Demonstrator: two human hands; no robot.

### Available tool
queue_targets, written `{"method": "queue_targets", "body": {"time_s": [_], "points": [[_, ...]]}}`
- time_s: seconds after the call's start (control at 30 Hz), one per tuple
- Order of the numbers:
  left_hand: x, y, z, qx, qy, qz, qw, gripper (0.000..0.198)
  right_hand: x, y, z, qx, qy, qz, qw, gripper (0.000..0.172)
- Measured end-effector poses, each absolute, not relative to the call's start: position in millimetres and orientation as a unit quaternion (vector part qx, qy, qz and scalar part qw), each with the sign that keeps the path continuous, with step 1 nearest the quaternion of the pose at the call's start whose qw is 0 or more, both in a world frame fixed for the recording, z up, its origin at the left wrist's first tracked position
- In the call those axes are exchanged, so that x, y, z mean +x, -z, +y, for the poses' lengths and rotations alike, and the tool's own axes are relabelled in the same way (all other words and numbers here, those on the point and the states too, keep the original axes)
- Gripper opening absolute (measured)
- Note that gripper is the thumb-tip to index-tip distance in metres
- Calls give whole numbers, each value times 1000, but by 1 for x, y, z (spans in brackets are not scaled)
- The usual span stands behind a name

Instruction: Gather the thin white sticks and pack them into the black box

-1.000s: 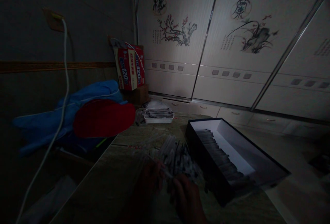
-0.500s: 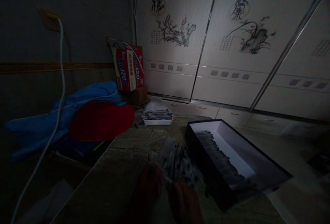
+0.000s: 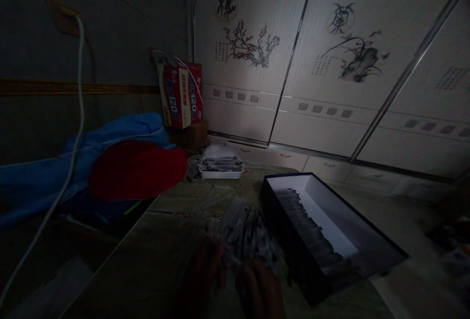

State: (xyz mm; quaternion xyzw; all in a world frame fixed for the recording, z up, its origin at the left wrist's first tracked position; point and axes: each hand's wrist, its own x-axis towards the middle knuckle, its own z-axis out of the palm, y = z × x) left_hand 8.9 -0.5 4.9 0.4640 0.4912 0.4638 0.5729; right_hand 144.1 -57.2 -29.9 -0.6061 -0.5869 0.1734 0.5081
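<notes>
While R hand (image 3: pixel 261 284) holds clear pc. (image 3: pixel 234 259), carton (image 3: pixel 184 91) (bkgd.) reads "120".

Table (image 3: pixel 191 190): 1
Hands: 2, left hand (image 3: pixel 207 264) + right hand (image 3: pixel 260 284), near edge
Slim pale piece (image 3: pixel 234 259) between hands: at least 1, too dark to confirm
Loose sticks (image 3: pixel 247 233) mid-table: many, overlapping, no firm count
Black box (image 3: pixel 352 208) at right edge: 1
Stick row (image 3: pixel 304 226) in box: 1, sticks too dim to count
White tray (image 3: pixel 221 175) toward far edge: 1, its sticks uncountable
Cartons beyond far left corner: 2, red-white carton (image 3: pixel 183 97) on brown carton (image 3: pixel 196 134)
Red round item (image 3: pixel 137 169) by left edge: 1
White cable (image 3: pixel 81 93): 1
Cabinet doors (image 3: pixel 253 10): 3 in view
Round emblems (image 3: pixel 226 6): 2
</notes>
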Motion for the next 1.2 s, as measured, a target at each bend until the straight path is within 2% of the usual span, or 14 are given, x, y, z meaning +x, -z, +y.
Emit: {"method": "queue_targets", "body": {"time_s": [0.23, 0.43, 0.6, 0.8, 1.03, 1.2], "points": [[7, -14, -3, 464, -461, 524, 546, 54, 142, 40, -58, -631, -123, -568, 513, 43], [1, -22, -1, 469, -484, 530, 515, 53, 139, 37, -56, -622, -175, -572, 505, 42], [3, -22, -5, 447, -469, 520, 557, 50, 139, 46, -58, -631, -81, -560, 531, 38], [5, -17, -5, 457, -482, 504, 552, 42, 141, 42, -55, -612, -199, -566, 515, 36], [5, -9, -2, 453, -478, 521, 543, 44, 139, 55, -53, -639, -175, -551, 507, 47], [4, -1, -2, 446, -478, 529, 541, 43, 138, 57, -56, -658, -169, -535, 503, 44]]}}
